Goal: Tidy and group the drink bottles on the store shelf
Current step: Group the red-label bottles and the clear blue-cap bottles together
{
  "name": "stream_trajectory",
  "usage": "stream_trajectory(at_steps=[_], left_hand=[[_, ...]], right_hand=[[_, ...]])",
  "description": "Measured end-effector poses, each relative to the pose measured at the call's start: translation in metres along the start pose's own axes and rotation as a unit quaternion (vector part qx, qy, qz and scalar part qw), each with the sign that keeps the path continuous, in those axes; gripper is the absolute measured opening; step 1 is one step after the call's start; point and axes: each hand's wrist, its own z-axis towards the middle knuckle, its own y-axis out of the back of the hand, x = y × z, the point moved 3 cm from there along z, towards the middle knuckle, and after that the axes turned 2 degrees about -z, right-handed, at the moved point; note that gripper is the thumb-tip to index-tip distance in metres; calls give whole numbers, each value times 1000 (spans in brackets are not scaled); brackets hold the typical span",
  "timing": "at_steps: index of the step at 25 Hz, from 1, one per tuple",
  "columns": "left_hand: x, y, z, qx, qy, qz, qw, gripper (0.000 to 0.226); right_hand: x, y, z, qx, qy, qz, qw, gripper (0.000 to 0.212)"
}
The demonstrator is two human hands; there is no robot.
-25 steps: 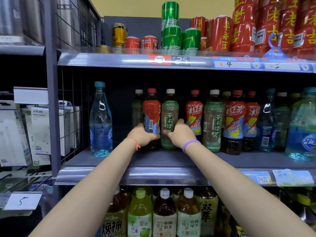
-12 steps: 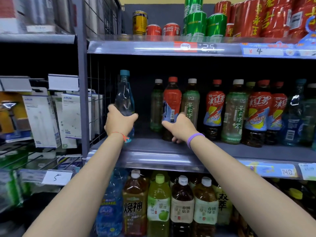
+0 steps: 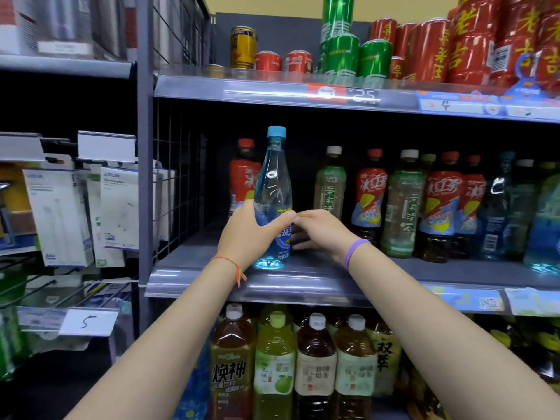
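**Blue water bottle held upright on the middle shelf**

We see the left hand (image 3: pixel 247 234) gripping a clear blue water bottle (image 3: pixel 272 189), fingers and thumb curled round its lower half. The bottle stands upright near the front edge of the middle shelf (image 3: pixel 303 283), in front of a red tea bottle (image 3: pixel 242 177). The right hand (image 3: pixel 324 231) reaches in just beside it, fingers loosely bent; we cannot tell whether they hold anything. A row of 5 tea bottles (image 3: pixel 403 204) stands to the right.

The left hand (image 3: pixel 248 234) hides the clear blue bottle's (image 3: pixel 272 189) label, and price tags (image 3: pixel 491 303) are blurred.
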Motion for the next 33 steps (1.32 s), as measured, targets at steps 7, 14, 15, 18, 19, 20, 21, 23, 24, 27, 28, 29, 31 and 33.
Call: stream_trajectory(at_steps=[7, 14, 15, 18, 19, 20, 21, 23, 24, 27, 28, 29, 31, 33], left_hand=[[-31, -59, 6, 87, -2, 32, 996, 67], [-22, -91, 14, 125, 27, 156, 979, 74], [-21, -92, 13, 120, 26, 167, 978, 74], [-23, -91, 10, 107, 19, 206, 973, 74], [-22, -91, 9, 108, 20, 214, 971, 75], [-22, -91, 9, 109, 23, 219, 969, 75], [-22, -90, 9, 111, 25, 222, 968, 75], [-22, -89, 10, 113, 25, 232, 966, 72], [-22, -89, 11, 112, 25, 240, 964, 68], [-29, -92, 10, 105, 38, 264, 958, 58], [-33, -94, 9, 102, 46, 266, 957, 56], [-38, -96, 8, 100, 54, 268, 957, 54], [-46, -101, 5, 99, 65, 267, 956, 49], [-53, -105, 0, 82, 88, 227, 966, 47]], right_hand=[[-2, 84, -40, -304, 75, -455, 834, 44], [-18, 90, -17, -209, -39, -608, 765, 55], [-20, 88, -13, -210, -46, -607, 765, 58], [-26, 86, -3, -194, -76, -605, 769, 67], [-28, 87, -2, -186, -84, -602, 772, 69], [-28, 89, -1, -178, -89, -598, 776, 71], [-29, 91, 1, -171, -92, -593, 781, 71], [-28, 96, 3, -168, -76, -570, 800, 69], [-27, 98, 4, -172, -55, -556, 811, 65], [-24, 104, -9, -173, 19, -531, 829, 53], [-25, 105, -16, -167, 39, -531, 830, 49], [-26, 107, -25, -160, 60, -528, 832, 45], [-25, 110, -43, -144, 109, -509, 842, 36], [-24, 116, -57, -114, 152, -489, 851, 31]])
